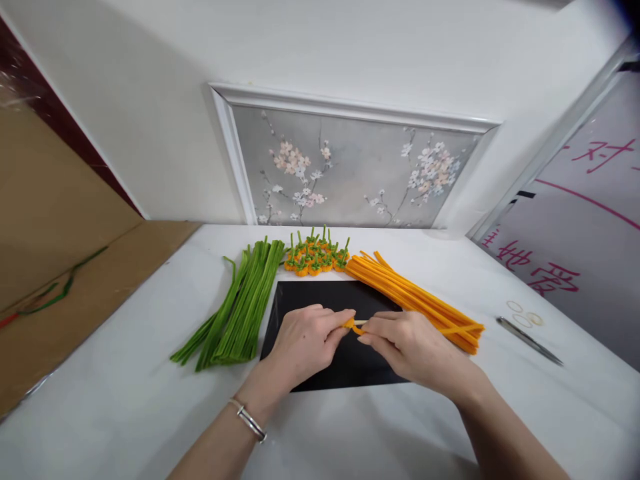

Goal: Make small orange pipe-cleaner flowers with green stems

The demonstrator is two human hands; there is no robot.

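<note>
Over a black mat (325, 383), my two hands meet and work on one orange pipe cleaner (356, 329). The fingertips of my left hand (307, 337) pinch its coiled part. My right hand (407, 340) is closed on the other side, with the pipe cleaner running into its fingers. A thin pale stick (361, 323) bridges the gap between the hands; its ends are hidden by the fingers and the orange coil. Behind the mat stand several small orange pumpkin-like shapes (315, 268) with green stems and leaves.
Green pipe cleaners (245, 310) lie bundled left of the mat, orange ones (415, 293) to the right. Tweezers (530, 340) and several thin rings (523, 321) lie farther right. Cardboard (75, 300) borders the table's left side; a wall with a framed floral panel (360, 173) rises behind.
</note>
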